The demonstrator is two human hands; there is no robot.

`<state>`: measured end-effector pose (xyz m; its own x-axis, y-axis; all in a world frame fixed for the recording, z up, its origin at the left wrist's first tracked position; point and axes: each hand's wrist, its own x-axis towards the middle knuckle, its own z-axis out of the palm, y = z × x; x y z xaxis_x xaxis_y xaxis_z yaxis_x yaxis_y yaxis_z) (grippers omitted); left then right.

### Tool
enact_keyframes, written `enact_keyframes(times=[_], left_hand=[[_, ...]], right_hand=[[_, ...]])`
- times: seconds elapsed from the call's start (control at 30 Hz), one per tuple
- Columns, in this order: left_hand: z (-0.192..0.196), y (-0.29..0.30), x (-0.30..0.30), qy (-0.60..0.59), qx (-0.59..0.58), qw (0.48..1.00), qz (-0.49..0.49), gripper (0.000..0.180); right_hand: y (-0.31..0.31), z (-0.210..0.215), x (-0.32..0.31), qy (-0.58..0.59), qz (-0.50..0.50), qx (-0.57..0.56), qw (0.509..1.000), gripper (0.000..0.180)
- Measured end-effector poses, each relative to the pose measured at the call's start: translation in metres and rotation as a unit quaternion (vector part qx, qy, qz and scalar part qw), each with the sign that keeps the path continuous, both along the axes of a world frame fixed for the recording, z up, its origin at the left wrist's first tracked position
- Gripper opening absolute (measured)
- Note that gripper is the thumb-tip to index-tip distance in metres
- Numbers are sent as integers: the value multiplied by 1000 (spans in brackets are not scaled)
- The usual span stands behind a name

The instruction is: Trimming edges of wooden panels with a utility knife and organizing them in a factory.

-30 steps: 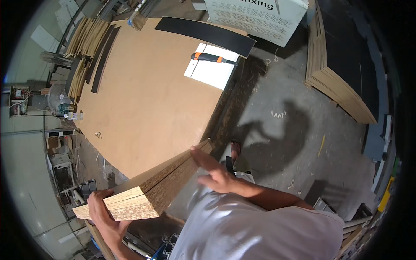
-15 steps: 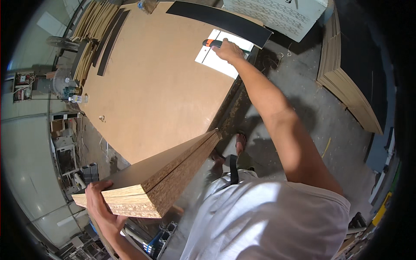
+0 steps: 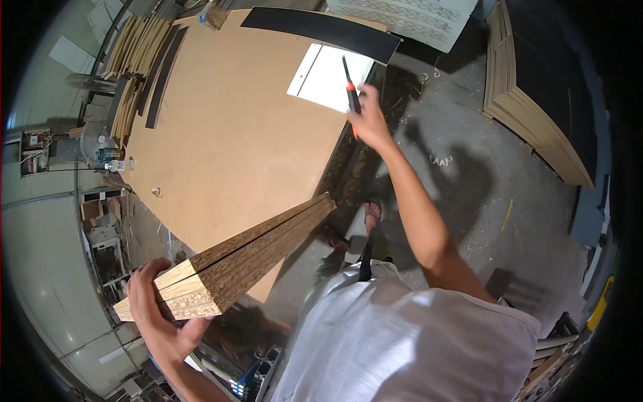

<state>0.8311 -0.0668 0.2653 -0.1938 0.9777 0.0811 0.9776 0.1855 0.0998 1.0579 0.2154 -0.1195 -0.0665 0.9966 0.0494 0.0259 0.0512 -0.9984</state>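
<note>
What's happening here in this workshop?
A person in a white shirt stands beside a large brown board table. Their left hand grips the end of a stack of long chipboard strips, held out level toward the table. Their right hand is stretched out, holding a slim black tool with an orange grip above the table's edge, near a white rectangular sheet.

The left hand grips the near end of a stack of chipboard strips, which slants up over the near edge of the big brown board. The right hand, arm stretched out past the board's right edge, holds a black tool with an orange grip beside the white sheet lying on the board's far right corner.
</note>
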Motion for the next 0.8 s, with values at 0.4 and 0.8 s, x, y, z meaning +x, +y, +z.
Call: enact_keyframes(times=[0.4,0.8], left_hand=[[-10,4,9,52,55,996,-47,87],[-11,-33,9,39,46,996,-68,58]], right_hand=[[-203,-102,1,237,-3,-516,823,32],[-238,-104,-70,313,6,-425,849,38]])
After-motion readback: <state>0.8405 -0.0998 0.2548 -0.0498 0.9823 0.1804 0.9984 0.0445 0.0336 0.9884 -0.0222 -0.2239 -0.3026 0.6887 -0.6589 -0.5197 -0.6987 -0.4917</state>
